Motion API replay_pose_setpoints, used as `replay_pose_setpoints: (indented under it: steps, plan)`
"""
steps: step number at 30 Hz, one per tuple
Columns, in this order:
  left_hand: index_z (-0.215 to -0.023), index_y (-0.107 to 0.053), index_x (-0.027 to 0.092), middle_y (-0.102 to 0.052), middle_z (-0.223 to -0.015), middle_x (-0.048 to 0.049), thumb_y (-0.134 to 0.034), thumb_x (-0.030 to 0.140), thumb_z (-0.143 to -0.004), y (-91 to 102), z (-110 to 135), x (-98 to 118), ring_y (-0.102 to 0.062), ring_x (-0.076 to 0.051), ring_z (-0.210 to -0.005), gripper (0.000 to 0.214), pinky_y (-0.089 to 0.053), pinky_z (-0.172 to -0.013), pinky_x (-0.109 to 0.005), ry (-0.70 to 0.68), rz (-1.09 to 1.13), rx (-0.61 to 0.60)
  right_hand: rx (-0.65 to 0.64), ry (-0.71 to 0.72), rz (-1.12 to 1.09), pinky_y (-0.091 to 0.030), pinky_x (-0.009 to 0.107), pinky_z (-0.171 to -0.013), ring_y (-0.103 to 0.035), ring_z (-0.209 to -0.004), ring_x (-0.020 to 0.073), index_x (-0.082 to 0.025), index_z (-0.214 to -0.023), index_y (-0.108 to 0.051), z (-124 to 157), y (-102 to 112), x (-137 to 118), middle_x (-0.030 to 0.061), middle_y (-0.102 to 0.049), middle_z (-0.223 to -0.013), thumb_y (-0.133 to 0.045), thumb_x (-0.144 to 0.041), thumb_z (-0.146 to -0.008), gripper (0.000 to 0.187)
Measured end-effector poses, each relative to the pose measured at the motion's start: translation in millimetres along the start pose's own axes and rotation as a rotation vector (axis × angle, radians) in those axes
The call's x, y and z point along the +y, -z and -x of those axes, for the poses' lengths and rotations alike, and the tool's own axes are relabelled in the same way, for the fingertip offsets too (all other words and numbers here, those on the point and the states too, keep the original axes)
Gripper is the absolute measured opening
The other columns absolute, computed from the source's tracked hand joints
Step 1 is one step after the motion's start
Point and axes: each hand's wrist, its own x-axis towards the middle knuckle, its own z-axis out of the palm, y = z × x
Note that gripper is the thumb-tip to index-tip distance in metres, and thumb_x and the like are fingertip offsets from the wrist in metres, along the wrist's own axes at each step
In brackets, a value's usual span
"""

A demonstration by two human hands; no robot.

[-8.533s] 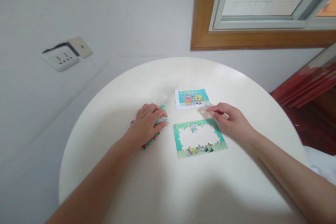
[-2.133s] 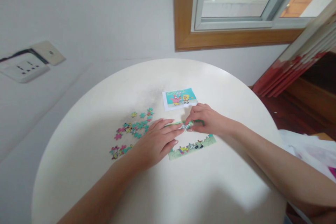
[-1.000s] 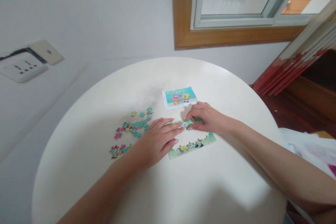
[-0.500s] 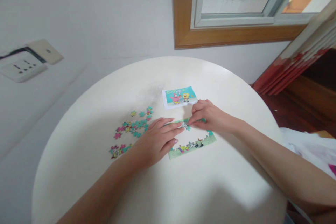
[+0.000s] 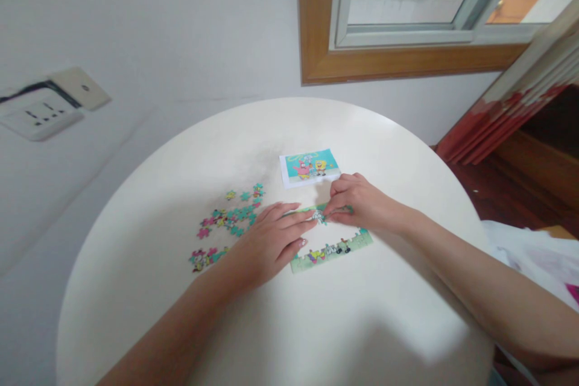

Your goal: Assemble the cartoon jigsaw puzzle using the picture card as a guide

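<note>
A partly joined jigsaw puzzle point(image 5: 332, 259) lies on the white round table, its edge pieces forming a frame around a bare middle. My left hand point(image 5: 278, 238) lies flat over the frame's left side, fingers stretched out, the fingertips by a white and teal puzzle piece point(image 5: 319, 216) at the top edge. From the right, my right hand point(image 5: 355, 202) pinches that piece between thumb and index finger. Left of my left hand, loose puzzle pieces point(image 5: 235, 215) in teal, pink and yellow are scattered. Part of the frame is hidden under both hands.
A printed picture card point(image 5: 310, 167) with cartoon figures lies beyond the puzzle. The round table point(image 5: 289, 126) stands near a wall with a socket point(image 5: 43, 113) and a window point(image 5: 402, 0). A white plastic bag point(image 5: 534, 259) is at the right, below a red and cream curtain point(image 5: 493, 108).
Almost nothing differs. Both hands keep their places at the puzzle, with at most a very slight shift of the right fingers at the piece.
</note>
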Motion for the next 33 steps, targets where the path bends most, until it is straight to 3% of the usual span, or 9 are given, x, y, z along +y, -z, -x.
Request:
replay_pose_setpoints:
  steps: [12,16,19,23,26,29,33]
  plan:
    - [-0.131,-0.058,0.025,-0.057,-0.14,-0.0007,-0.043,0.027,-0.099,-2.0,-0.4,-0.5,-0.043,-0.024,-0.131,0.036,-0.029,-0.114,-0.046,-0.007,0.013,0.031,-0.027,-0.044,0.025,-0.03,0.033,-0.076,-0.055,-0.09,0.0201,-0.028,-0.089,-0.077,-1.5,4.5,-13.2,0.0041,-0.065,-0.087,-0.069,-0.029,-0.084,0.01]
    - [-0.129,-0.059,0.024,-0.054,-0.141,-0.0048,-0.044,0.026,-0.098,3.6,-2.0,0.3,-0.043,-0.023,-0.132,0.035,-0.032,-0.113,-0.043,-0.016,0.082,0.084,0.082,0.003,-0.103,-0.035,0.032,-0.079,-0.056,-0.088,0.019,-0.026,-0.098,-0.075,0.9,6.3,3.3,0.0036,-0.066,-0.086,-0.064,-0.028,-0.087,0.016]
    - [-0.127,-0.059,0.022,-0.051,-0.141,-0.0076,-0.042,0.024,-0.098,17.6,-0.4,-3.1,-0.044,-0.022,-0.13,0.034,-0.034,-0.112,-0.04,0.043,0.131,0.216,0.223,-0.005,-0.211,-0.04,0.032,-0.081,-0.057,-0.081,0.0165,-0.02,-0.098,-0.073,2.3,10.9,15.5,0.0042,-0.068,-0.084,-0.056,-0.02,-0.089,0.019]
    - [-0.117,-0.064,0.019,-0.061,-0.123,-0.0084,-0.043,0.025,-0.098,42.2,9.3,-19.6,-0.053,-0.023,-0.117,0.029,-0.04,-0.103,-0.039,0.161,0.051,0.387,0.274,-0.066,-0.23,-0.044,0.031,-0.077,-0.058,-0.077,0.0163,-0.018,-0.092,-0.072,2.3,11.2,22.3,0.004,-0.069,-0.079,-0.054,-0.017,-0.087,0.019]
    - [-0.111,-0.068,0.019,-0.065,-0.103,-0.0079,-0.044,0.027,-0.096,58.8,21.4,-38.8,-0.057,-0.025,-0.1,0.029,-0.041,-0.095,-0.043,0.285,-0.126,0.412,0.238,-0.081,-0.206,-0.044,0.032,-0.078,-0.058,-0.079,0.017,-0.019,-0.093,-0.072,2.2,6.2,23.7,0.0042,-0.07,-0.082,-0.054,-0.018,-0.087,0.02]
    - [-0.103,-0.072,0.019,-0.062,-0.088,-0.0076,-0.043,0.028,-0.094,68.8,36.0,-59.3,-0.057,-0.025,-0.088,0.031,-0.041,-0.089,-0.044,0.404,-0.24,0.401,0.206,-0.096,-0.184,-0.044,0.034,-0.08,-0.058,-0.082,0.0175,-0.021,-0.094,-0.072,2.6,2.1,25.2,0.0037,-0.071,-0.085,-0.054,-0.019,-0.087,0.02]
    - [-0.099,-0.073,0.02,-0.063,-0.085,-0.0067,-0.047,0.032,-0.091,68.7,50.9,-79.8,-0.056,-0.025,-0.081,0.029,-0.041,-0.086,-0.043,0.485,-0.23,0.313,0.198,-0.1,-0.168,-0.043,0.035,-0.079,-0.059,-0.081,0.0181,-0.022,-0.093,-0.072,3.9,1.8,27.6,0.004,-0.07,-0.082,-0.052,-0.022,-0.088,0.021]
